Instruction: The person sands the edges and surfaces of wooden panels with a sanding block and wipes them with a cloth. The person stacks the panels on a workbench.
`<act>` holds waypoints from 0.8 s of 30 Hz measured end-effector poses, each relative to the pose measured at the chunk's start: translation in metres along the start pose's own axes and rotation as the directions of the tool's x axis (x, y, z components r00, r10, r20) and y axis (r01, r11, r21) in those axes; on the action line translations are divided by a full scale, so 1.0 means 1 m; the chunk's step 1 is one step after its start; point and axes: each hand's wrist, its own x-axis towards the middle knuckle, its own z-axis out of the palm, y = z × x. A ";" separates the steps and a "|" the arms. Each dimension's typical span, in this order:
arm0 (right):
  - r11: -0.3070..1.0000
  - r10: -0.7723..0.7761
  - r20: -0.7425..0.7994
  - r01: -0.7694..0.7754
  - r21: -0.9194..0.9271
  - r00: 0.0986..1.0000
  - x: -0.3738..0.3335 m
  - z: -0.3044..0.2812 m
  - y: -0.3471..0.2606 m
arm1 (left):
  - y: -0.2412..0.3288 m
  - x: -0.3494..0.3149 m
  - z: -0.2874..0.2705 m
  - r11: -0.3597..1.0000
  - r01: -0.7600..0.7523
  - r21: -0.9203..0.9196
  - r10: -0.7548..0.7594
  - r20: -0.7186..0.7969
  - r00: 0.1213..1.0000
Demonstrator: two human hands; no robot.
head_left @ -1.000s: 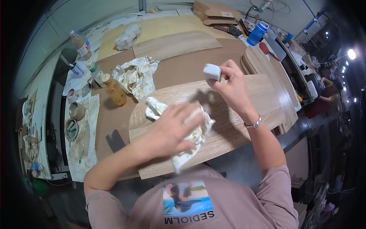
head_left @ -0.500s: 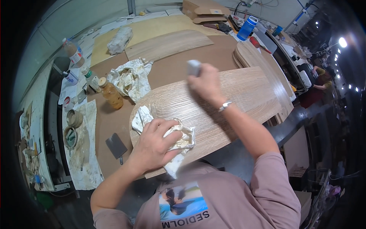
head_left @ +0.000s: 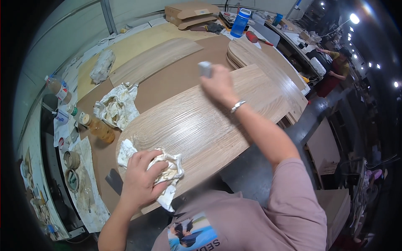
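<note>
A pale wood-grain board (head_left: 180,119) with a rounded left end lies in front of me across the work table. My right hand (head_left: 220,85) grips a small pale grey block (head_left: 204,69) near the board's far edge; I cannot tell if the block touches the wood. Pressed on the board's near left part is a stained white rag (head_left: 171,167), with the fingers of my left hand (head_left: 142,178) curled over it. Left of that hand a dark flat scraper (head_left: 113,181) lies partly hidden on the brown table cover.
Beyond the board's left end are another crumpled rag (head_left: 119,106) and an amber bottle (head_left: 100,130). Several round-ended boards (head_left: 268,62) are stacked at the right. A blue water bottle (head_left: 240,24) stands at the back. A person (head_left: 335,69) works farther off.
The view has shifted, so the table's things appear farther left and turned. My right hand with the block stays near the far edge; my left hand remains on the rag.
</note>
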 end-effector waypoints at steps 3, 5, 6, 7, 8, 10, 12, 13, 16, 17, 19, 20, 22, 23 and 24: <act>0.992 0.044 -0.124 -0.058 -0.113 0.991 0.039 -0.050 0.081 | 0.005 0.006 0.002 0.998 0.057 0.010 -0.057 0.007 0.998; 0.978 0.068 -0.134 -0.092 -0.185 0.989 0.064 -0.077 0.134 | 0.007 0.008 0.004 0.996 0.064 0.069 -0.065 0.004 0.998; 0.973 0.043 -0.186 -0.084 -0.216 0.982 0.073 -0.090 0.155 | 0.006 0.008 0.006 0.995 0.066 0.080 -0.065 -0.016 0.998; 0.965 0.018 -0.239 -0.079 -0.248 0.971 0.083 -0.099 0.174 | 0.006 0.009 0.007 0.992 0.084 0.090 -0.083 -0.013 0.996; 0.967 0.010 -0.234 -0.068 -0.244 0.972 0.092 -0.107 0.182 | 0.011 0.008 0.006 0.987 0.115 0.111 -0.113 -0.024 0.993; 0.978 0.078 -0.106 -0.097 -0.183 0.991 0.098 -0.111 0.188 | 0.011 0.007 0.011 0.979 0.153 0.133 -0.151 -0.026 0.988; 0.996 -0.021 -0.030 0.019 -0.086 0.999 0.091 -0.106 0.163 | 0.016 0.002 0.017 0.957 0.243 0.159 -0.239 -0.046 0.970; 0.996 -0.089 0.059 0.089 0.005 0.994 0.085 -0.103 0.154 | 0.022 0.001 0.023 0.955 0.250 0.162 -0.247 -0.040 0.968; 0.951 -0.308 0.020 0.307 0.034 0.951 0.092 -0.104 0.188 | 0.032 0.006 0.039 0.879 0.451 0.156 -0.430 -0.153 0.890; 0.982 -0.190 0.028 0.191 -0.002 0.981 0.104 -0.113 0.205 | 0.035 0.005 0.040 0.874 0.458 0.162 -0.437 -0.150 0.887; 0.997 -0.066 0.030 0.068 -0.045 0.997 0.125 -0.132 0.244 | 0.037 0.009 0.046 0.845 0.488 0.218 -0.445 -0.217 0.869; 0.995 -0.052 0.071 0.046 0.088 0.996 0.130 -0.140 0.260 | 0.038 0.009 0.046 0.842 0.489 0.227 -0.448 -0.209 0.869; 0.936 -0.078 0.134 0.026 0.352 0.988 0.138 -0.137 0.279 | 0.035 0.010 0.047 0.846 0.485 0.222 -0.445 -0.208 0.871; 0.936 -0.073 0.135 0.021 0.352 0.988 0.136 -0.134 0.272 | 0.034 0.011 0.047 0.851 0.478 0.215 -0.438 -0.210 0.874; 0.874 -0.137 0.177 0.035 0.485 0.975 0.132 -0.131 0.260 | 0.033 0.012 0.047 0.857 0.472 0.209 -0.434 -0.202 0.878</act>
